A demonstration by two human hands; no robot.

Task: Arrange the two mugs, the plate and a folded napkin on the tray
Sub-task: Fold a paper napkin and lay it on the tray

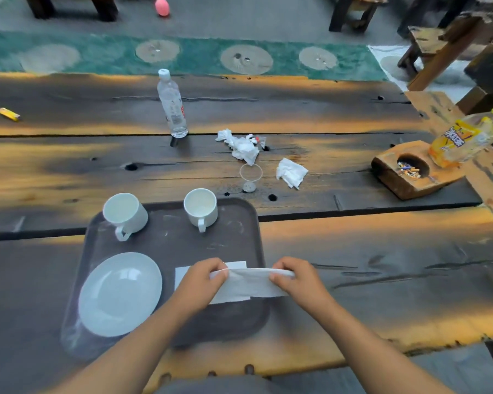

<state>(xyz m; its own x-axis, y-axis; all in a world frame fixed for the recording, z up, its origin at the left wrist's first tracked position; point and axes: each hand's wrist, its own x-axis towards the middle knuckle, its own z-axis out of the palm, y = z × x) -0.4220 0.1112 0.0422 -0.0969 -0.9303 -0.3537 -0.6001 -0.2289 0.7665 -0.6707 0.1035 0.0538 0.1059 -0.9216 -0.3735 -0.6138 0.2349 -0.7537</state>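
Napkin point(239, 285) in mid-fold on the tray point(168, 243): we pinch its raised long edge at both ends. Our left hand point(208, 277) takes the left end and our right hand point(296, 277) the right. Each hand's fingers and thumb curl onto the paper, and neither grips anything else. The bottom layer lies flat on the tray's near right part, and the lifted flap sags between our hands.

The napkin's long axis runs left to right, parallel to the tray's near rim. Our hands sit at its two ends, so neither is nearer than the other. The right end reaches past the tray's right rim, over the counter point(353, 251), beneath our right hand.

The plate point(120, 294) rests on the tray's near left part, just beside the napkin but apart from it. The left mug point(125, 211) stands upright at the far left corner and the right mug point(201, 207) midway along the far side, both handles turned toward us.

We judge three of the four things placed and the fold to be the step in hand. The coming move turns on carrying the raised edge across the short axis with both ends level. A shift leftward would then bring the whole napkin inside the rim. Thin paper may skew or tear if one hand leads.

A bottle point(171, 106), tissues point(239, 146) and a glass point(250, 177) stand farther out on the counter, well apart from the tray.
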